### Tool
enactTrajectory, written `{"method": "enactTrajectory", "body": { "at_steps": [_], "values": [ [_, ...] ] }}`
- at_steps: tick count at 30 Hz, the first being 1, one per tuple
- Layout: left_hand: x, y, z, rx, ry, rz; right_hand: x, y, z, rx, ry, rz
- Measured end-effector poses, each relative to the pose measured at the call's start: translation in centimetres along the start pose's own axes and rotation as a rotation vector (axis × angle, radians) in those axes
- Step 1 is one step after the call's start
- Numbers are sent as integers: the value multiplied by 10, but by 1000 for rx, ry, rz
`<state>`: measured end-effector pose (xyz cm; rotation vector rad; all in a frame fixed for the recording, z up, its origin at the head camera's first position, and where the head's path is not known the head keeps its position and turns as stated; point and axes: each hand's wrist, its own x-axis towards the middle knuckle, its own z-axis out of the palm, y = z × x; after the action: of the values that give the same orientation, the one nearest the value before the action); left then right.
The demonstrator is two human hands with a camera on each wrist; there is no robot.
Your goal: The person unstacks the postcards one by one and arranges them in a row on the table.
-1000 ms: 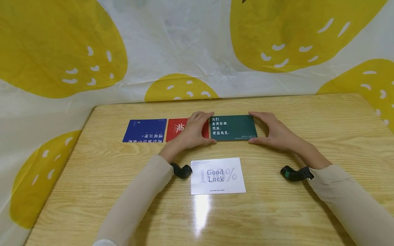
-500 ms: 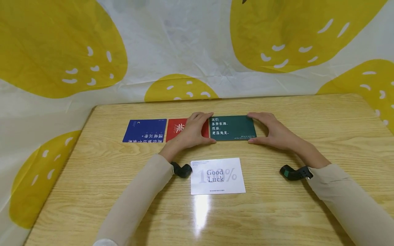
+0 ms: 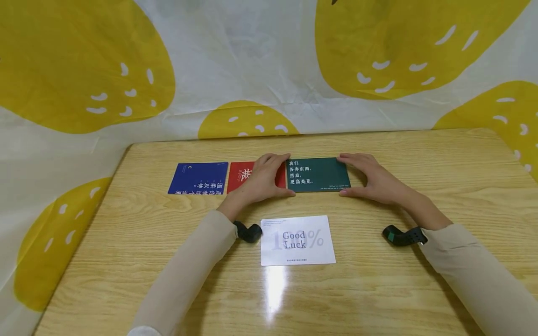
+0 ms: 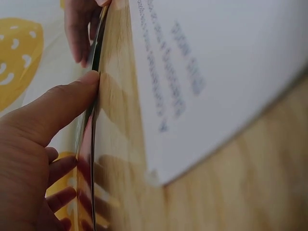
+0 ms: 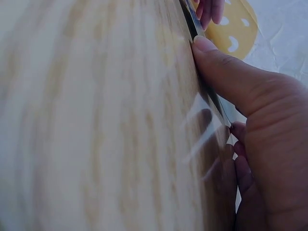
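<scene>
A green card (image 3: pixel 325 173) with white writing lies flat at the back of the table, held at both ends. My left hand (image 3: pixel 265 178) grips its left end, thumb at the near edge and fingers at the far edge. My right hand (image 3: pixel 371 179) holds the right end the same way. Under my left hand lies a red card (image 3: pixel 241 176), partly hidden, just left of the green one. In the left wrist view my left thumb (image 4: pixel 79 94) touches the card's edge. The right wrist view has my right thumb (image 5: pixel 216 60) on that edge too.
A blue card (image 3: pixel 198 178) lies at the row's left end. Nearer me is a white "Good Luck" card (image 3: pixel 297 240), close to the left wrist camera (image 3: pixel 249 232). A lemon-patterned cloth (image 3: pixel 252 60) hangs behind the wooden table (image 3: pixel 357 289).
The green card and both hands have shifted very slightly left. Both hands keep the same hold, and the other cards stay where they were.
</scene>
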<state>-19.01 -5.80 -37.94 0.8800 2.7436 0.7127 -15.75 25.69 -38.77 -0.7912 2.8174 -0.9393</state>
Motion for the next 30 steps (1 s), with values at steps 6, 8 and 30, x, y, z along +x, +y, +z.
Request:
{"method": "enactTrajectory", "body": {
  "at_steps": [6, 8, 30],
  "values": [
    [0, -1, 0, 14, 2, 13, 0, -1, 0, 5, -3, 10],
    [0, -1, 1, 22, 2, 17, -1, -1, 0, 10, -3, 14],
    [1, 2, -2, 30, -1, -1, 0, -1, 0, 12, -5, 9]
  ]
}}
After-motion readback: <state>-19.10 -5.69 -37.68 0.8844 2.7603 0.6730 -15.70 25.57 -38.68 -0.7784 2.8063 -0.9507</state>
